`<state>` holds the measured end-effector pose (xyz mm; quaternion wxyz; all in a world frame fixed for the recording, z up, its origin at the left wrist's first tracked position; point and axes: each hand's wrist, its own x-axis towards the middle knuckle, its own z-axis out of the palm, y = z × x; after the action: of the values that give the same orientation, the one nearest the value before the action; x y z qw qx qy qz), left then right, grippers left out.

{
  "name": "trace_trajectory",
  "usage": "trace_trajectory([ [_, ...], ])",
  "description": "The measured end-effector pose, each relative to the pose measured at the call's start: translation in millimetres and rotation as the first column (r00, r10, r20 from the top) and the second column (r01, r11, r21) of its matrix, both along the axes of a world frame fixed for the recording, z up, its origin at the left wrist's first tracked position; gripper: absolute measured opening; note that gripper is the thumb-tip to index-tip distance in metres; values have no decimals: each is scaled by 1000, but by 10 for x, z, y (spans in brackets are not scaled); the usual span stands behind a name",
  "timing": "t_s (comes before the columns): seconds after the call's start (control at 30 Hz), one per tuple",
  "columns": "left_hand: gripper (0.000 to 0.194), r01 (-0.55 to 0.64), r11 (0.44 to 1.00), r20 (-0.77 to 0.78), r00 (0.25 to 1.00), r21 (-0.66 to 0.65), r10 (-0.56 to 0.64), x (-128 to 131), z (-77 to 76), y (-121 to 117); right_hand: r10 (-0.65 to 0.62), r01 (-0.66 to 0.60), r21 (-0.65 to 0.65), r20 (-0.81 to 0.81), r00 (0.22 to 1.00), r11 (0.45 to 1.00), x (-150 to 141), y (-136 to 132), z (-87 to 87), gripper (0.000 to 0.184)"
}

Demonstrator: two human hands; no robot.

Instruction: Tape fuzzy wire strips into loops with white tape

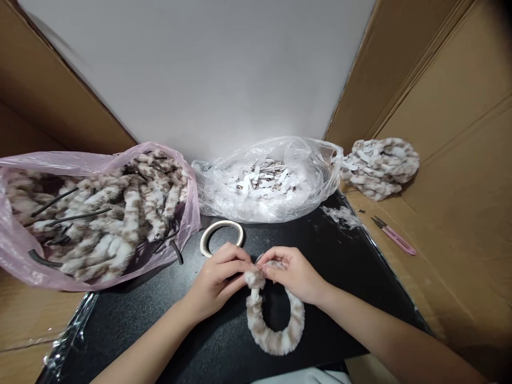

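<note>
A furry cream-and-brown headband [276, 330] curves in a U over the black tabletop [340, 256] in front of me. My left hand [218, 280] pinches one fluffy end of it with closed fingers. My right hand [294, 272] grips the other end, fingers curled, right beside the left. A bare white stretch of the band shows just below the left tip. A roll of tape [222, 237] lies flat just beyond my left hand.
A pink plastic bag [24, 250] full of furry headbands sits at the left. A clear bag [320, 176] of white paper strips lies behind the tape. A pile of furry bands [378, 168] and pink snips [394, 236] rest on cardboard at the right.
</note>
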<state>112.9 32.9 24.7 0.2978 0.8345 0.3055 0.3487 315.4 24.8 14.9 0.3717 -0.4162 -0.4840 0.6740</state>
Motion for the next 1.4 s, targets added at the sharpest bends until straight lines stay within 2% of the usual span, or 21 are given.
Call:
trace_trajectory([
  [0.1,12,-81,989,-14,997,-123,80,62,-4,-31,-21,5,139,111,994,990,-7,-28,20,12],
  [0.2,17,4,939,27,1000,-343,5,103,15,-39,-54,-17,282,242,969,959,18,-47,55,20],
  [0.27,19,60,897,59,998,-438,-38,104,28,-27,-37,-63,331,289,957,942,48,-49,83,21],
  [0.4,22,37,855,36,999,-517,-21,81,33,-6,35,-158,371,317,948,915,94,-29,124,22],
  [0.5,26,11,812,6,1000,-584,-10,98,11,-27,-7,-174,466,362,932,867,90,-12,114,15],
  [0.6,32,0,746,52,998,-666,46,149,-25,-63,-44,-169,542,359,932,823,70,-7,79,8],
  [0.73,33,102,669,193,979,-737,64,194,-56,-88,-75,-81,524,270,960,848,59,-15,60,7],
  [0.9,25,124,716,179,984,-687,2,181,-53,-78,-137,26,472,202,970,881,66,-17,72,10],
  [0.97,24,143,702,187,982,-698,-14,175,-50,-77,-142,45,461,178,974,886,64,-19,69,8],
  [1.03,25,175,657,205,978,-734,-31,180,-48,-84,-146,53,463,166,975,885,57,-21,66,8],
  [1.13,32,212,554,242,970,-805,-19,201,-49,-99,-147,46,482,174,974,875,57,-17,77,8],
  [1.2,35,219,508,264,964,-833,18,210,-58,-101,-112,16,474,176,978,880,79,-4,96,5],
  [1.23,36,219,503,275,961,-836,39,209,-64,-97,-73,-18,455,181,981,890,99,7,108,7],
  [1.33,33,190,541,291,951,-820,107,179,-84,-71,121,-210,352,258,959,912,184,45,140,31],
  [1.4,32,145,580,276,950,-801,143,143,-86,-47,213,-313,279,336,917,908,236,69,154,28],
])
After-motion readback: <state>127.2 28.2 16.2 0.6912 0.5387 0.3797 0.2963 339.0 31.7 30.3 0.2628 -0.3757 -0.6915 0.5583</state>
